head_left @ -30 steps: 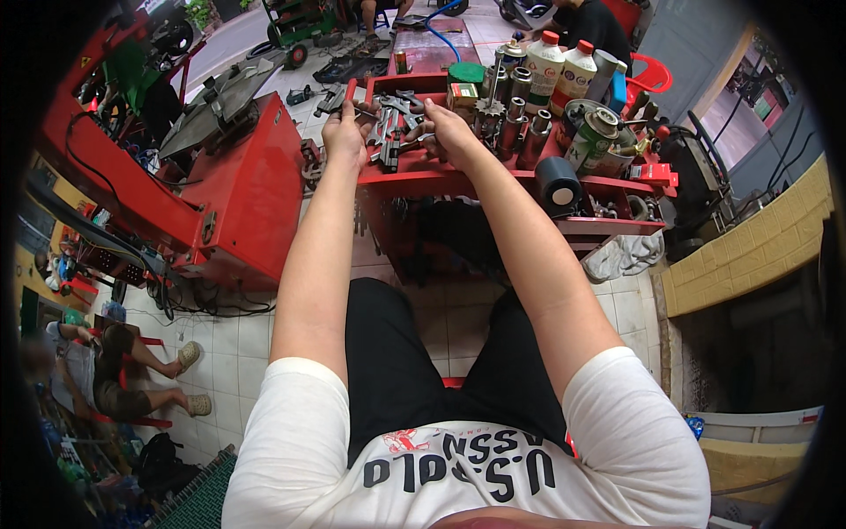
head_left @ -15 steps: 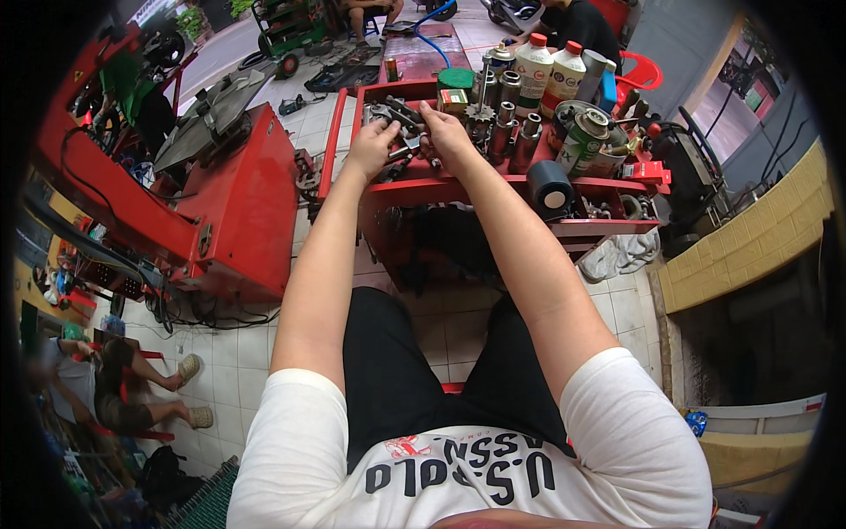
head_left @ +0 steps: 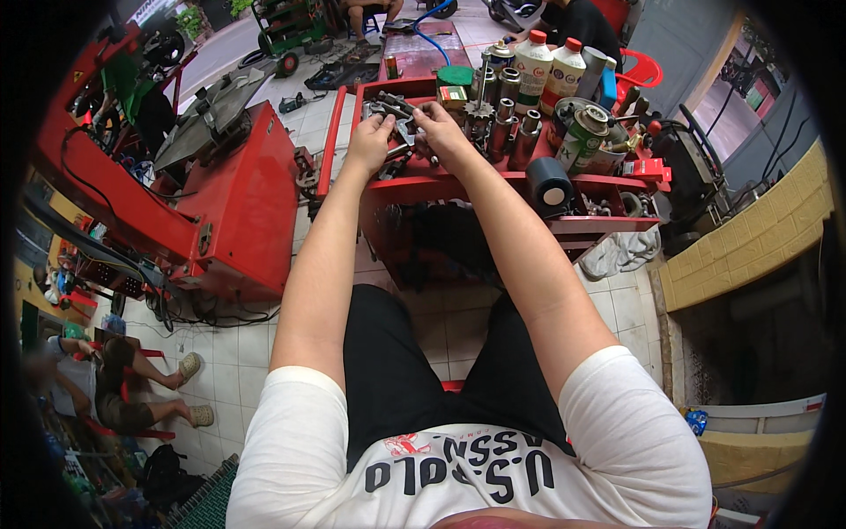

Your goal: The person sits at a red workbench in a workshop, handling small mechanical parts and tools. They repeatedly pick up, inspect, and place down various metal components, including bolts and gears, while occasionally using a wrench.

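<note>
Both my hands reach over the left end of a red tool cart's top tray (head_left: 414,190). My left hand (head_left: 372,141) is closed, thumb against fingers, at a small metal piece I cannot make out. Beside it my right hand (head_left: 442,137) is closed too, its fingertips at metal parts whose kind is hidden. Between the hands shows a silvery metal tool (head_left: 404,133). A dark bar-like tool (head_left: 396,103) lies just beyond the fingertips, among other metal tools in the tray.
Right of my hands stand upright metal cylinders (head_left: 526,141), a toothed metal part (head_left: 478,116), white bottles with red caps (head_left: 532,72) and a green can (head_left: 588,139). A black roll (head_left: 550,187) sits at the tray's front edge. A red machine (head_left: 242,189) stands left.
My left hand has lowered slightly and the metal piece at its fingertips shows less. The right hand has shifted slightly left and down. The cart and its bottles stay put.
</note>
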A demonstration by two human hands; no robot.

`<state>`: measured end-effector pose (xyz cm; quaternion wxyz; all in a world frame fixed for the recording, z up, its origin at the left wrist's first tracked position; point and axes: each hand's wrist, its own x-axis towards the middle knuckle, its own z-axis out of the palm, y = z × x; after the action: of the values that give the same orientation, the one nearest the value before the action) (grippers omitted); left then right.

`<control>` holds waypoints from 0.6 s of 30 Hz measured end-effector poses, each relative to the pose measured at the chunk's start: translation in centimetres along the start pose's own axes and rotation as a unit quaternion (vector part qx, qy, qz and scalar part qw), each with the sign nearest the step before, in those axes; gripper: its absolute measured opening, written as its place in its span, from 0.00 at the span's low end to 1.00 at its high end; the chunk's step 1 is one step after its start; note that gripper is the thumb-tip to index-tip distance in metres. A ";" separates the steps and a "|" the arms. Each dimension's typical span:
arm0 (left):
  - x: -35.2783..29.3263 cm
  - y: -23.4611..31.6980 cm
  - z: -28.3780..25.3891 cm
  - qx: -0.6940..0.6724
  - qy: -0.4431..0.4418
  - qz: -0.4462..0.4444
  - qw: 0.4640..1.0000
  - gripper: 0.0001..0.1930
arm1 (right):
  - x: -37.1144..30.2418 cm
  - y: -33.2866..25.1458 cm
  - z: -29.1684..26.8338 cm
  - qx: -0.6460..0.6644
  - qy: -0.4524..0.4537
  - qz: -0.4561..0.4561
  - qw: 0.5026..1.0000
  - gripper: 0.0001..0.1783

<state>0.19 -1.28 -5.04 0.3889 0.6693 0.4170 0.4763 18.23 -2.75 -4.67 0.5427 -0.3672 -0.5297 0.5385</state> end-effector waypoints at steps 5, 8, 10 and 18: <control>-0.6 -0.7 -0.8 -0.013 0.017 0.014 1.000 0.18 | -1.6 -2.0 1.3 0.080 -0.002 0.070 0.994 0.21; 0.2 0.1 0.7 -0.010 0.006 0.026 1.000 0.19 | -0.1 -0.4 -1.2 0.009 -0.021 0.061 0.998 0.23; 0.2 -0.7 -0.3 0.024 0.021 0.023 0.999 0.19 | -0.6 -0.8 0.3 0.018 -0.005 0.011 1.000 0.22; 0.0 0.1 0.4 0.029 0.038 0.050 0.998 0.20 | 0.6 0.5 -1.4 0.011 0.000 0.026 1.000 0.22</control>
<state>0.63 -1.36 -5.07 0.3290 0.6820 0.4114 0.5073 19.42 -1.85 -5.32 0.5323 -0.3749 -0.5146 0.5580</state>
